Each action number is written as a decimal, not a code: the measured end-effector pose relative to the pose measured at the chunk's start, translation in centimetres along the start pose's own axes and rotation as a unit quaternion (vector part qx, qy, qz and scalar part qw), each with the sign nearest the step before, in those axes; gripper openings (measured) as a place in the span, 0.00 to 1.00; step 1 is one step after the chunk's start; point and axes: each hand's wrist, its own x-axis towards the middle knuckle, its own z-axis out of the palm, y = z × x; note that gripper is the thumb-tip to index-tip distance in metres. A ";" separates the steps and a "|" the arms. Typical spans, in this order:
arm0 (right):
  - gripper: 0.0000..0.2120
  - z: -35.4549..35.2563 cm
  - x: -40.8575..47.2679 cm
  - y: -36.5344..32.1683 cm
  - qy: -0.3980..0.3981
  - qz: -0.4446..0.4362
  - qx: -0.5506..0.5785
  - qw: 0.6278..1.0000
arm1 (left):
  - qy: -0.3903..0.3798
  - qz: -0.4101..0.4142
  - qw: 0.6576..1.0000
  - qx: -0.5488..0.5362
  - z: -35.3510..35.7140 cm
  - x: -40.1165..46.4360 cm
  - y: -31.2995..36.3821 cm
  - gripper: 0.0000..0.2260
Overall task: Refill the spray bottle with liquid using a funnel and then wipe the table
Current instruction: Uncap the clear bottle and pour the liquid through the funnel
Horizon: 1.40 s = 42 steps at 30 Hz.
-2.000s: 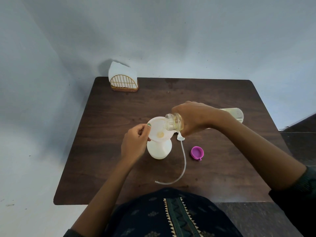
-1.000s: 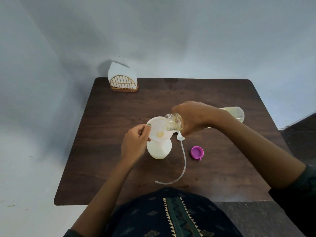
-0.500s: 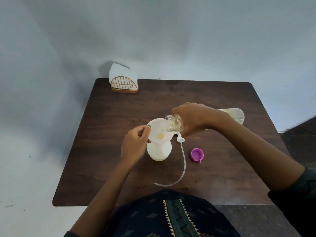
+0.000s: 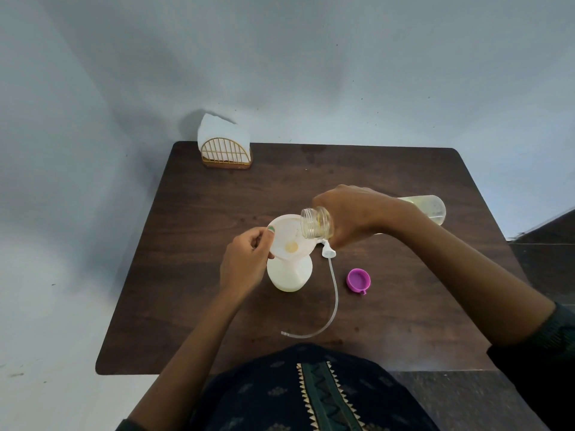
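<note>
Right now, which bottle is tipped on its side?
The clear bottle in the right hand, tilted over the funnel. The white spray bottle stands upright under the funnel.

clear bottle [image 4: 317,222] middle hidden, spray bottle [image 4: 289,275] neck hidden

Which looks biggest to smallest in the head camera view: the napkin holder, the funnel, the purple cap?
1. Napkin holder, though it stands farthest from the camera.
2. Funnel: its round top looks slightly narrower; it sits higher and nearer, so this is unsure.
3. Purple cap, clearly smallest.
</note>
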 end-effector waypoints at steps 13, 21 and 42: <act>0.20 0.3 0.0 0.3 0.004 0.002 -0.008 1.000 | 0.002 -0.010 1.000 -0.004 0.1 -0.2 0.0 0.10; 0.22 0.2 -0.2 0.4 0.007 -0.002 -0.006 1.000 | 0.000 -0.010 1.000 -0.003 0.2 -0.3 0.3 0.10; 0.22 0.3 -0.3 0.5 0.017 -0.006 -0.011 1.000 | -0.003 -0.007 1.000 0.003 0.3 -0.5 0.5 0.08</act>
